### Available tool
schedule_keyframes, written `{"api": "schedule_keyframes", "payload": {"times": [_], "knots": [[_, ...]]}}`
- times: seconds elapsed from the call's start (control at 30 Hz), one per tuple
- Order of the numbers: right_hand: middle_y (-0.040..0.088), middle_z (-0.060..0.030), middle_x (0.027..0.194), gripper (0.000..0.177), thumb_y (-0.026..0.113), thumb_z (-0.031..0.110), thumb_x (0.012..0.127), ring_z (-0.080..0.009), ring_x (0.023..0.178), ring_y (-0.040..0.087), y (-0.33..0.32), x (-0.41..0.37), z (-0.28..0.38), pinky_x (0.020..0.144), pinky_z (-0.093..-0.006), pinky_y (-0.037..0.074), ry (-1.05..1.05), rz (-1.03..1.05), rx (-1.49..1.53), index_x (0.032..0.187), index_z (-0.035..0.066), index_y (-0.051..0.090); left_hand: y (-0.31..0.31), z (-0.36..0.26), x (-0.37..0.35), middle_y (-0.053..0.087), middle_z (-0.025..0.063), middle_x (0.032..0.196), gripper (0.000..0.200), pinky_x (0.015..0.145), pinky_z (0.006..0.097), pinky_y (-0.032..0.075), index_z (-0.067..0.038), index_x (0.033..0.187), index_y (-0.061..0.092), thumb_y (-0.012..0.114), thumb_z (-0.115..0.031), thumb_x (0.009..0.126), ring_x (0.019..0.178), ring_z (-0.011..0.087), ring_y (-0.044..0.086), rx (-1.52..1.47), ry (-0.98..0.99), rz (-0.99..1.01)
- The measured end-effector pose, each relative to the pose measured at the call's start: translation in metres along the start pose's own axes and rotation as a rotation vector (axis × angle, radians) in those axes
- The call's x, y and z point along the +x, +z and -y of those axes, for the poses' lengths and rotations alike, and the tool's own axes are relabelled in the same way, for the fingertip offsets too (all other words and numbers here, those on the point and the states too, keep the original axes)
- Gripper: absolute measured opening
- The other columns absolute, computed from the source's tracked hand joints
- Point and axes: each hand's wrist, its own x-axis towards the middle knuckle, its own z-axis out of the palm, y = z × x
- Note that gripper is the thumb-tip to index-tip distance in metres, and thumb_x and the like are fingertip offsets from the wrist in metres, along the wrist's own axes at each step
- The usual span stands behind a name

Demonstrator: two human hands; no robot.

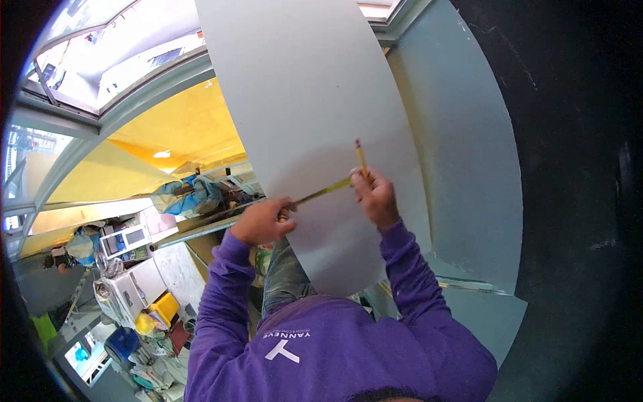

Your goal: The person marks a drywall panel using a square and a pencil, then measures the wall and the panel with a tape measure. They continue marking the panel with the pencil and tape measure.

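**Head view: tape and pencil on a grey board**

The left hand [262, 222] is curled shut at the left edge of the board [315, 100], fingers wrapped around one end of a yellow tape [325, 192]. What lies inside the fist is hidden. The tape runs up and to the right across the face of the board to the right hand [376, 199], which sits near the board's right edge. That hand is closed too. It grips a yellow pencil [361, 155] that sticks up past the knuckles, and its fingers lie against the far end of the tape. Whether the pencil tip touches the board cannot be told, as the hand covers it.

The board is pale grey, broad and plain. It stands tilted in front of the person, and its lower edge is just beyond the purple hoodie [335, 348]. Both purple sleeves reach out to it.

Right of the board is a blue-grey wall [469, 167], just beside it. To the left, well apart, a yellow surface [181, 127] shows under a window [114, 60]. Lower left there is clutter, including a yellow tub [164, 308] and a blue bucket [120, 343].
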Motion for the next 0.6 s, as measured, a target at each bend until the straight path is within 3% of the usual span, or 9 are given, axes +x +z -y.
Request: {"api": "schedule_keyframes", "payload": {"times": [0.07, 0.17, 0.23, 0.3, 0.4, 0.5, 0.6], "knots": [[0.056, 0.0014, 0.066, 0.028, 0.062, 0.03, 0.094, -0.0059, 0.055, 0.049, -0.017, 0.032, -0.001, 0.05, -0.0229, 0.04, -0.016, -0.096, -0.027, 0.087, 0.003, 0.065, -0.02, 0.015, -0.004, 0.067, 0.0196, 0.089, 0.041, 0.075, 0.0428, 0.052, -0.006, 0.109, 0.062, 0.066, -0.031, 0.077, 0.085, 0.0372, 0.066, 0.115, -0.086, -0.092], [0.057, -0.0001, 0.064, 0.035, 0.061, 0.036, 0.093, -0.0078, 0.054, 0.05, -0.062, 0.105, 0.007, 0.051, -0.0247, 0.042, -0.098, -0.228, -0.033, 0.081, 0.004, 0.064, -0.07, 0.04, -0.012, 0.069, 0.0192, 0.095, 0.038, 0.077, 0.0434, 0.053, -0.007, 0.106, 0.064, 0.066, -0.03, 0.075, 0.088, 0.0369, 0.067, 0.172, -0.14, -0.175], [0.057, -0.001, 0.063, 0.04, 0.06, 0.04, 0.092, -0.0092, 0.055, 0.051, -0.09, 0.154, 0.017, 0.053, -0.0272, 0.043, -0.109, -0.338, -0.153, 0.078, 0.003, 0.064, -0.095, 0.055, -0.016, 0.069, 0.0185, 0.088, 0.03, 0.072, 0.0438, 0.052, -0.007, 0.098, 0.064, 0.065, -0.031, 0.079, 0.082, 0.0374, 0.067, 0.153, -0.176, -0.281], [0.061, -0.0047, 0.069, 0.04, 0.058, 0.039, 0.092, -0.0112, 0.056, 0.054, -0.111, 0.2, 0.012, 0.053, -0.0277, 0.043, -0.026, -0.286, -0.321, 0.08, 0.001, 0.064, -0.116, 0.058, -0.011, 0.063, 0.015, 0.068, 0.028, 0.064, 0.0388, 0.049, -0.004, 0.091, 0.062, 0.059, -0.031, 0.085, 0.064, 0.0293, 0.064, 0.357, -0.233, -0.358], [0.067, -0.0161, 0.078, 0.044, 0.054, 0.041, 0.091, -0.0278, 0.068, 0.063, -0.102, 0.234, 0.025, 0.068, -0.0402, 0.05, -0.07, -0.312, -0.664, 0.084, 0.0, 0.067, -0.133, 0.045, 0.003, 0.062, 0.0153, 0.067, 0.031, 0.062, 0.0393, 0.048, -0.005, 0.086, 0.062, 0.054, -0.034, 0.09, 0.063, 0.0293, 0.063, 0.37, -0.264, -0.382], [0.068, -0.0222, 0.09, 0.044, 0.051, 0.042, 0.091, -0.0379, 0.086, 0.066, -0.099, 0.269, 0.016, 0.079, -0.0459, 0.051, -0.082, -0.46, -0.827, 0.091, 0.002, 0.069, -0.137, 0.028, 0.023, 0.068, 0.0192, 0.087, 0.034, 0.073, 0.0469, 0.049, -0.008, 0.096, 0.067, 0.051, -0.038, 0.092, 0.083, 0.039, 0.065, 0.351, -0.35, -0.304], [0.067, -0.0221, 0.083, 0.046, 0.051, 0.043, 0.089, -0.0411, 0.082, 0.064, -0.096, 0.279, 0.006, 0.075, -0.0472, 0.048, -0.097, -0.523, -0.792, 0.09, 0.001, 0.069, -0.134, 0.034, 0.037, 0.068, 0.0185, 0.086, 0.036, 0.073, 0.0472, 0.049, -0.008, 0.095, 0.067, 0.05, -0.039, 0.093, 0.082, 0.0393, 0.064, 0.338, -0.358, -0.306]]}}
